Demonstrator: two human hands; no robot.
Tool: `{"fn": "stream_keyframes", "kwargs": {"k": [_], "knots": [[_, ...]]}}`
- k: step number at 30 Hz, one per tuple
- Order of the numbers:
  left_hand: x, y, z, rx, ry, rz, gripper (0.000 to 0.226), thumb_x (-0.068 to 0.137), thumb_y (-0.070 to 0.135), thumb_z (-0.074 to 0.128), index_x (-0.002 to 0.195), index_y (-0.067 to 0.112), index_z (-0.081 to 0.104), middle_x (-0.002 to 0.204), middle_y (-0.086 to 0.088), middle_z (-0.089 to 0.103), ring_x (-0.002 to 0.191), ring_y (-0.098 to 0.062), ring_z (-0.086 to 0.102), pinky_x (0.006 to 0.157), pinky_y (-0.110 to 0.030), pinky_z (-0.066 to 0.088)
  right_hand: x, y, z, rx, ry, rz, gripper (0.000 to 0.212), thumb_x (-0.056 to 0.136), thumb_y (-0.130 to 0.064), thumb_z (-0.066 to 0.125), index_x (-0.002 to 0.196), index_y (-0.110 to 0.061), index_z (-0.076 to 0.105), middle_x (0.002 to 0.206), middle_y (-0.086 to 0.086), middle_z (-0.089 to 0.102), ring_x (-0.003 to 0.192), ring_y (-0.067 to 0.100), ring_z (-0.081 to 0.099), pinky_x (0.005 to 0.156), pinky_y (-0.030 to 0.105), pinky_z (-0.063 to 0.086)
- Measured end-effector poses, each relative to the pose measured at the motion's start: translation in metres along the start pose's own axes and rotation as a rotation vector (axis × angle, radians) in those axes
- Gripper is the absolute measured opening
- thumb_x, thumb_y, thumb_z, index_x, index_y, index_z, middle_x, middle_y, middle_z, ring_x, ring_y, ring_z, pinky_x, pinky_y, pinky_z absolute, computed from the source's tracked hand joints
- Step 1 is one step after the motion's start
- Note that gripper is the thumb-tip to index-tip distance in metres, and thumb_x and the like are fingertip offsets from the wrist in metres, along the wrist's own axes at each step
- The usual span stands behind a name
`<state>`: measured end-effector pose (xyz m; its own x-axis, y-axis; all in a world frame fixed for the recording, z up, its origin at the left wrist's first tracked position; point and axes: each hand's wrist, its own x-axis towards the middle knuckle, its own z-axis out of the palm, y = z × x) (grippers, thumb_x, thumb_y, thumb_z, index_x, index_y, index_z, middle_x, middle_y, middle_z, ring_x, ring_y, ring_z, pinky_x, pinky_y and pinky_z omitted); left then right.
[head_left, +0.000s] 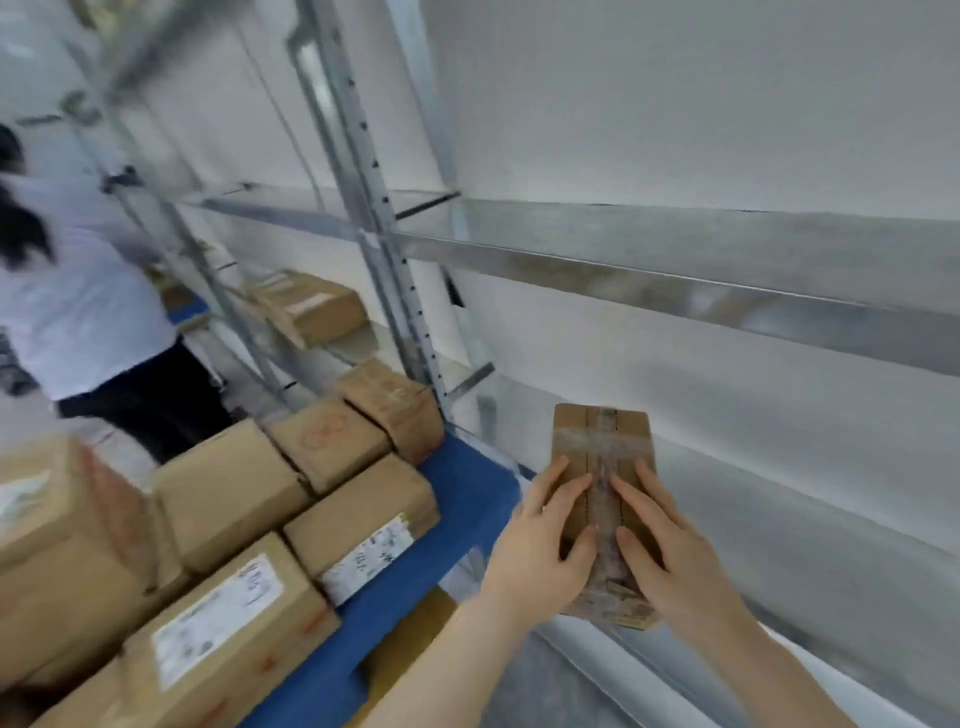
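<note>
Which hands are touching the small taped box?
Touching, both. The head view shows the left hand and the right hand with fingers laid flat on the taped box, with no gap visible.

Left hand (535, 540) and right hand (670, 545) stretched forward, side by side, backs up. Fingers near straight, spread flat on box (602, 431). Thumbs turned inward, tips close, not touching.
</note>
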<state>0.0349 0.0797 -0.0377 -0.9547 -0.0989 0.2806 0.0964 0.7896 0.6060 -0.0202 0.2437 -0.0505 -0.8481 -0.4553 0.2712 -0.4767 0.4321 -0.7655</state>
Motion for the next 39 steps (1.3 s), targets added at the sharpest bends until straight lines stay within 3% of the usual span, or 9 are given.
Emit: {"fn": "stream_keyframes", "kwargs": {"k": [5, 8, 13, 18, 22, 27, 30, 34, 39], "knots": [[-0.052, -0.059, -0.137, 0.075, 0.269, -0.135, 0.05, 0.091, 0.046, 0.042, 0.139, 0.036, 0.038, 0.153, 0.021, 0.016, 0.133, -0.006, 0.033, 0.105, -0.03, 0.037, 0.053, -0.12, 0.096, 0.135, -0.181, -0.264, 0.052, 0.093, -0.028, 0.051, 0.136, -0.051, 0.032, 0.149, -0.034, 0.009, 0.131, -0.018, 0.015, 0.103, 0.009, 0.019], [-0.078, -0.092, -0.204, 0.115, 0.383, -0.22, 0.05, 0.091, 0.045, 0.044, 0.14, 0.037, 0.037, 0.151, 0.024, 0.011, 0.134, -0.004, 0.032, 0.105, -0.03, 0.036, 0.081, -0.183, 0.15, 0.171, -0.265, -0.428, 0.052, 0.094, -0.029, 0.05, 0.137, -0.05, 0.03, 0.146, -0.039, 0.005, 0.125, -0.028, 0.007, 0.094, -0.003, 0.013], [-0.097, -0.148, -0.28, 0.134, 0.457, -0.369, 0.05, 0.091, 0.048, 0.041, 0.14, 0.041, 0.032, 0.15, 0.027, 0.007, 0.137, -0.012, 0.028, 0.107, -0.038, 0.036, 0.13, -0.255, 0.23, 0.194, -0.423, -0.502, 0.05, 0.095, -0.027, 0.05, 0.138, -0.048, 0.035, 0.15, -0.028, 0.012, 0.131, -0.018, 0.01, 0.096, -0.003, 0.009], [-0.085, -0.2, -0.288, 0.089, 0.473, -0.517, 0.049, 0.093, 0.047, 0.041, 0.14, 0.042, 0.03, 0.151, 0.024, 0.004, 0.132, -0.022, 0.038, 0.1, -0.04, 0.042, 0.174, -0.26, 0.289, 0.182, -0.566, -0.454, 0.049, 0.094, -0.025, 0.048, 0.134, -0.051, 0.039, 0.15, -0.027, 0.015, 0.137, -0.008, 0.015, 0.109, 0.019, 0.016], [-0.072, -0.23, -0.275, 0.05, 0.457, -0.635, 0.048, 0.096, 0.042, 0.04, 0.142, 0.037, 0.029, 0.155, 0.011, 0.004, 0.136, -0.028, 0.031, 0.101, -0.035, 0.035, 0.191, -0.243, 0.322, 0.16, -0.615, -0.39, 0.047, 0.092, -0.025, 0.048, 0.133, -0.05, 0.043, 0.147, -0.029, 0.017, 0.137, -0.007, 0.017, 0.109, 0.02, 0.017], [-0.069, -0.235, -0.278, 0.065, 0.366, -0.724, 0.048, 0.099, 0.036, 0.037, 0.146, 0.03, 0.028, 0.158, 0.007, 0.001, 0.141, -0.029, 0.023, 0.109, -0.04, 0.03, 0.194, -0.234, 0.343, 0.14, -0.616, -0.362, 0.045, 0.092, -0.029, 0.047, 0.132, -0.049, 0.044, 0.145, -0.031, 0.019, 0.132, -0.009, 0.02, 0.107, 0.019, 0.019], [-0.074, -0.22, -0.289, 0.333, 0.256, -0.623, 0.047, 0.101, 0.029, 0.033, 0.147, 0.019, 0.028, 0.158, -0.002, 0.007, 0.146, -0.031, 0.007, 0.113, -0.043, 0.023, 0.198, -0.241, 0.347, 0.166, -0.637, -0.354, 0.045, 0.092, -0.03, 0.047, 0.133, -0.048, 0.044, 0.147, -0.028, 0.02, 0.132, -0.008, 0.021, 0.107, 0.02, 0.02], [-0.088, -0.209, -0.327, 0.585, 0.411, -0.456, 0.043, 0.095, 0.033, 0.041, 0.137, 0.023, 0.042, 0.15, -0.004, 0.032, 0.143, -0.025, 0.02, 0.113, -0.04, 0.024, 0.204, -0.255, 0.36, 0.145, -0.662, -0.351, 0.046, 0.093, -0.027, 0.048, 0.135, -0.043, 0.044, 0.154, -0.017, 0.02, 0.14, 0.001, 0.019, 0.111, 0.025, 0.018], [-0.116, -0.23, -0.371, 0.828, 0.267, -0.712, 0.042, 0.096, 0.041, 0.03, 0.135, 0.031, 0.042, 0.147, 0.002, 0.037, 0.142, -0.025, 0.02, 0.115, -0.055, 0.005, 0.202, -0.276, 0.383, 0.142, -0.68, -0.367, 0.045, 0.093, -0.027, 0.048, 0.136, -0.042, 0.043, 0.155, -0.018, 0.019, 0.141, 0.004, 0.019, 0.11, 0.025, 0.019]]}}
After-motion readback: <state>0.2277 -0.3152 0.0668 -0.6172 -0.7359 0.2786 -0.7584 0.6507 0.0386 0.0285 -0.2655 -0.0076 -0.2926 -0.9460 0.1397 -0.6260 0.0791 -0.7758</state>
